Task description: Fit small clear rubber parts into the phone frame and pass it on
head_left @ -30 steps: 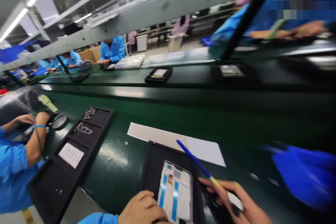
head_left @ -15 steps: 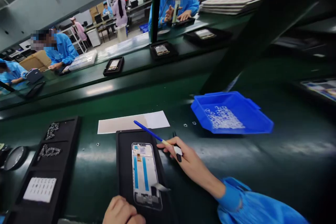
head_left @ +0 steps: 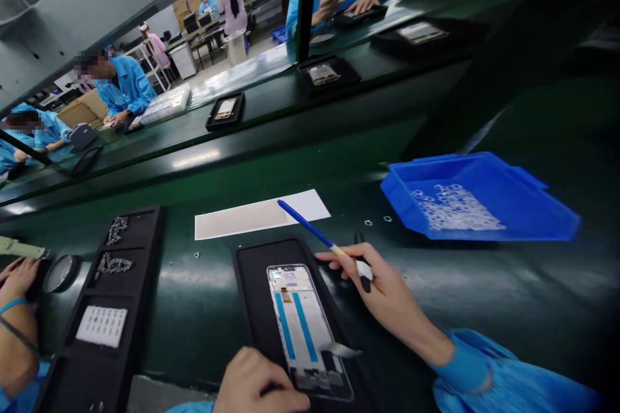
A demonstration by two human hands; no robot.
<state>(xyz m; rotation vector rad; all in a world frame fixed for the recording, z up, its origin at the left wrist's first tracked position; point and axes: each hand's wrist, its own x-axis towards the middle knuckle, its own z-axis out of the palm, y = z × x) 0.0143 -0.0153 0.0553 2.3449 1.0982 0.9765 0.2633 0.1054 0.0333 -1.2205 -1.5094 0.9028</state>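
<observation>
An opened phone (head_left: 303, 316) with blue strips on its silver inside lies in a black tray (head_left: 259, 300). A curled greyish flap (head_left: 341, 350) stands out from its lower right side. My left hand (head_left: 259, 381) has its fingers bent over the tray's lower left edge, thumb beside the phone's lower end. To the right of the phone, my right hand (head_left: 380, 281) is closed around a blue pen-like tool (head_left: 310, 226) with a pale section, pointing up and left. A dark pointed tip shows behind its fingers; what it belongs to is hidden.
A blue bin (head_left: 533, 213) of small clear rings stands at right. White paper (head_left: 310, 204) lies beyond the tray. A compartmented black tray (head_left: 138, 284) is at left, near a round lid (head_left: 61, 273) and another person's arm (head_left: 17, 316). Phone trays (head_left: 225, 110) line the far bench.
The view has swung left, so the bench things sit further right. Another person's arm has come into view at left. My left thumb is nearer the phone; my right hand keeps its hold.
</observation>
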